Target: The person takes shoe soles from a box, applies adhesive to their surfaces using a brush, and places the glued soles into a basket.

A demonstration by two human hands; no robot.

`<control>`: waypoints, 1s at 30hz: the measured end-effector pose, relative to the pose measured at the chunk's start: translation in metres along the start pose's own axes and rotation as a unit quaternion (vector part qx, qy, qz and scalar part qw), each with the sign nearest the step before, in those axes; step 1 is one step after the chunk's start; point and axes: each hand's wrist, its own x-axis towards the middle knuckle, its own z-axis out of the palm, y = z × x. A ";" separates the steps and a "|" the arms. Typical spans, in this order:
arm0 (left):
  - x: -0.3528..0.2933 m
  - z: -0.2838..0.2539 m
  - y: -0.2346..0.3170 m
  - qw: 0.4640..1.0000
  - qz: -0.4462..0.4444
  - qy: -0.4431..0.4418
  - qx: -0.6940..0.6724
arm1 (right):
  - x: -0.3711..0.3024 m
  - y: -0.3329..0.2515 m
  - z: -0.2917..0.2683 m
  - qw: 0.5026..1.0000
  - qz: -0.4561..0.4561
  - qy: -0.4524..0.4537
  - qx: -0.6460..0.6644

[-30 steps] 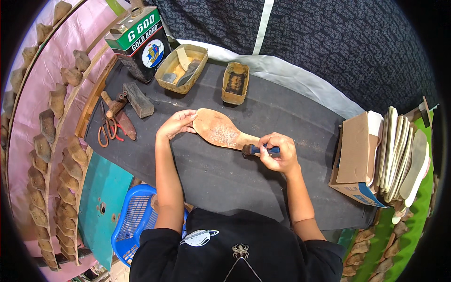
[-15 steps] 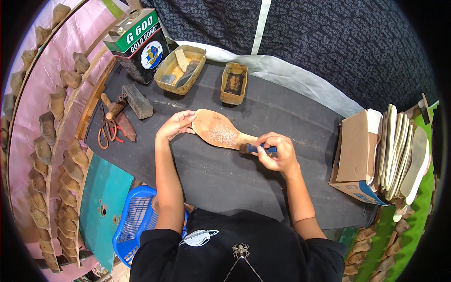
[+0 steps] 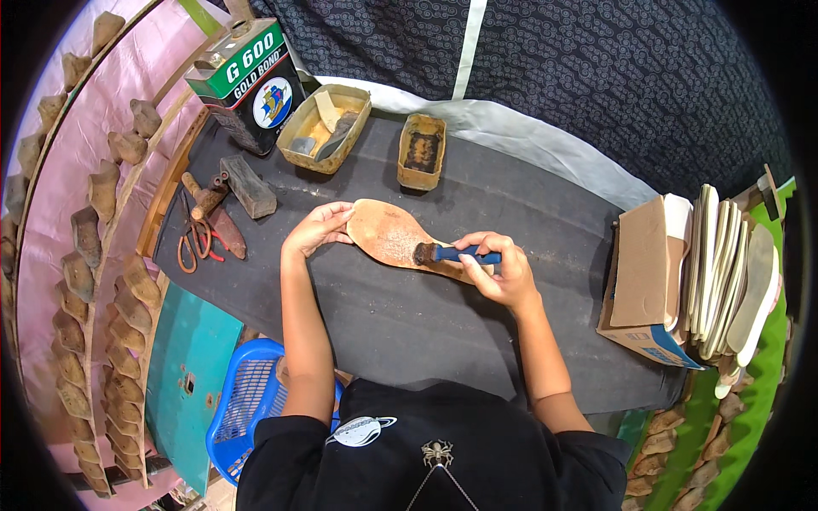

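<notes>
A tan shoe sole (image 3: 379,230) lies slantwise over the dark table, its broad end to the left. My left hand (image 3: 322,228) pinches that broad end, thumb and fingers on its edge. In my right hand (image 3: 504,271) is a brush (image 3: 452,254) with a blue handle and short dark bristles. Those bristles touch the sole near its middle, beside a rough, whitish, speckled patch. The narrow end of the sole runs beneath the brush and partly under my right fingers.
Behind the sole stand a small stained box (image 3: 422,153), a tray of scraps (image 3: 326,128) and a tall metal can (image 3: 247,85). Scissors (image 3: 198,238), a hammer (image 3: 204,198) and a dark block (image 3: 249,186) lie left. A carton (image 3: 643,281) with stacked soles (image 3: 714,264) stands right.
My right hand has moved the brush a little left along the sole, from the narrow part toward the broad part. My left hand keeps its grip in nearly the same place.
</notes>
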 end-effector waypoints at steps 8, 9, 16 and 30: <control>-0.001 -0.001 -0.001 1.000 0.000 0.004 -0.006 | -0.001 0.004 -0.019 0.999 0.015 -0.004 -0.037; -0.002 -0.001 0.000 1.000 0.003 0.001 -0.010 | -0.001 0.004 -0.018 0.999 0.032 0.005 -0.033; -0.001 0.000 0.000 1.000 -0.001 0.002 -0.006 | -0.002 0.004 -0.003 0.997 0.044 0.062 0.017; -0.002 -0.003 -0.001 1.000 -0.006 0.004 0.011 | -0.003 0.012 -0.029 0.987 0.157 0.015 0.023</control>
